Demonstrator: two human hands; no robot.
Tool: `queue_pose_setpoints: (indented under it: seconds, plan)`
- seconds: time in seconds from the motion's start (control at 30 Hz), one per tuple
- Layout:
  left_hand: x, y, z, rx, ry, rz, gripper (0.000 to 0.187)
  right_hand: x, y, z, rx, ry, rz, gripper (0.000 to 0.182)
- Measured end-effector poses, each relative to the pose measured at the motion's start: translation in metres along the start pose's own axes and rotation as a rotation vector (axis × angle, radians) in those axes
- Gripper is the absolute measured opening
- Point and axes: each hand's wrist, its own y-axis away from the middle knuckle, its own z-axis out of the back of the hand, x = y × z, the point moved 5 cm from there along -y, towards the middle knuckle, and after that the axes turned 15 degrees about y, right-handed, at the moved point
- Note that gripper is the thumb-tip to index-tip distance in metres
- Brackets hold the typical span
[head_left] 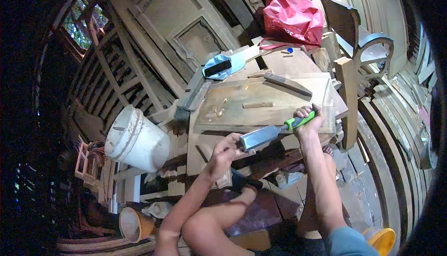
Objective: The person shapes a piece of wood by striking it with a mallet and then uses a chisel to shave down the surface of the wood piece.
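Observation:
A wide chisel [260,138] with a bright steel blade and a green-and-black handle lies slantwise in front of me, over the near edge of the wooden panel [228,93]. Wrapped round its handle is my right hand [309,119]. At the blade's far left end, my left hand [224,156] has its fingers bent and closed on the tip by the cutting edge. On the panel behind the chisel are a small wood strip [257,105], a long dark flat bar of wood or stone [287,85] and some pale shavings [219,111].
A blue cap [235,62] with a dark phone-like object on it lies at the panel's back left. Behind stands a pink-red bag [293,20]. A white bucket [151,149] is at left, an orange bucket [144,225] below it. A carved chair [372,46] stands at right.

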Motion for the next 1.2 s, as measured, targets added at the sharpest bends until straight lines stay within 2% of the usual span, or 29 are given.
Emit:
queue_pose_setpoints:
  seconds: [0.03,0.1,0.17,0.2,0.3,0.4,0.43,0.5,0.6,0.7,0.73,0.87,1.0,1.07,1.2]
  plan:
    - [-0.001,0.000,-0.002,0.052,0.089,-0.011,0.029,0.000,0.000,0.000,-0.004,-0.008,0.000,0.025]
    - [-0.001,0.002,-0.008,-0.010,0.105,-0.022,0.029,-0.001,-0.001,0.001,0.033,-0.029,-0.034,0.025]
    - [-0.002,0.003,-0.007,-0.163,-0.045,0.004,0.032,0.000,-0.001,0.001,0.020,-0.017,-0.011,0.025]
    - [0.000,0.001,-0.003,-0.049,-0.018,0.005,0.031,0.001,0.001,0.001,-0.012,0.013,0.002,0.025]
    - [0.003,0.000,0.003,0.050,0.088,-0.042,0.030,0.001,0.001,0.000,-0.021,0.014,0.020,0.024]
    - [0.004,0.002,0.000,-0.067,-0.003,0.023,0.031,0.000,0.005,-0.004,-0.022,0.028,0.027,0.023]
    - [0.005,0.002,0.003,-0.067,-0.003,0.023,0.031,0.000,0.006,-0.005,-0.022,0.036,0.030,0.023]
    - [0.002,0.001,0.002,0.070,0.035,-0.046,0.033,0.000,0.005,-0.004,-0.009,0.018,0.024,0.023]
    - [0.005,0.002,0.004,-0.035,0.036,0.018,0.034,0.000,0.008,-0.006,-0.030,0.054,0.049,0.022]
    - [0.002,0.002,0.002,-0.018,-0.044,0.017,0.032,0.000,0.001,0.000,-0.020,0.015,0.037,0.022]
    - [0.002,0.001,0.002,0.058,-0.007,-0.044,0.030,0.000,0.000,0.001,-0.021,0.002,0.020,0.023]
    - [0.005,0.001,0.003,-0.031,0.045,0.007,0.031,-0.001,0.000,0.000,-0.018,0.015,-0.006,0.026]
    - [-0.001,0.002,-0.002,0.009,-0.012,-0.008,0.030,-0.001,-0.001,0.001,-0.012,0.017,0.003,0.026]
    - [0.005,0.000,0.004,0.037,0.068,0.008,0.030,-0.001,-0.001,0.002,-0.018,0.017,0.008,0.026]
    - [0.004,0.001,0.004,-0.018,0.009,-0.020,0.032,-0.002,-0.001,0.002,-0.004,-0.001,-0.005,0.025]
